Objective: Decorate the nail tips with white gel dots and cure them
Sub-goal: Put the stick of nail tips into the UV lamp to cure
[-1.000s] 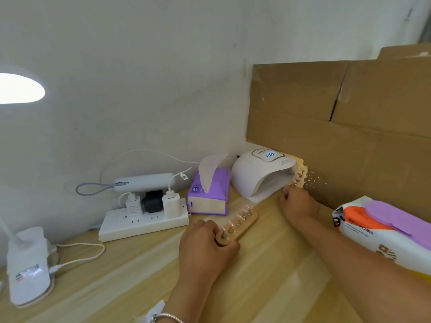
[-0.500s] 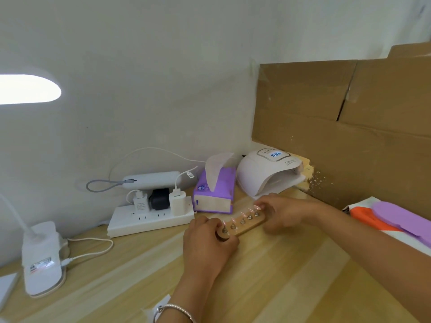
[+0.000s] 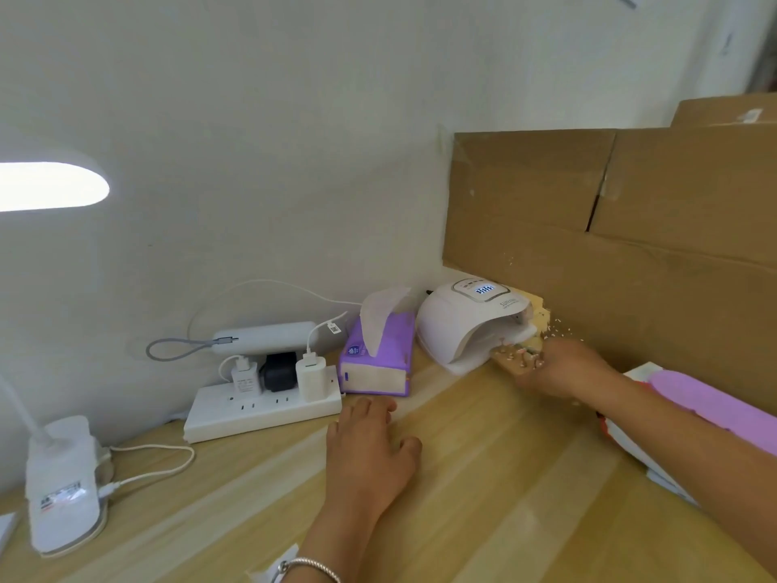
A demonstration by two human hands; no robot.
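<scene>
A white curing lamp (image 3: 466,321) stands at the back of the wooden desk (image 3: 483,498), its display lit blue. My right hand (image 3: 559,368) holds a wooden strip with several nail tips (image 3: 515,358) at the lamp's open mouth, the strip's far end just inside. My left hand (image 3: 370,448) lies flat on the desk with fingers spread, holding nothing. A silver bracelet sits on its wrist.
A purple tissue box (image 3: 378,359) stands left of the lamp. A white power strip (image 3: 260,406) with chargers lies by the wall, a desk light's base (image 3: 63,486) at far left. Cardboard panels (image 3: 609,229) stand behind the lamp. A wipes pack (image 3: 706,406) lies under my right arm.
My right hand has carried the wooden strip from the desk in front of my left hand to the lamp's mouth. My left hand let go of the strip and flattened on the desk.
</scene>
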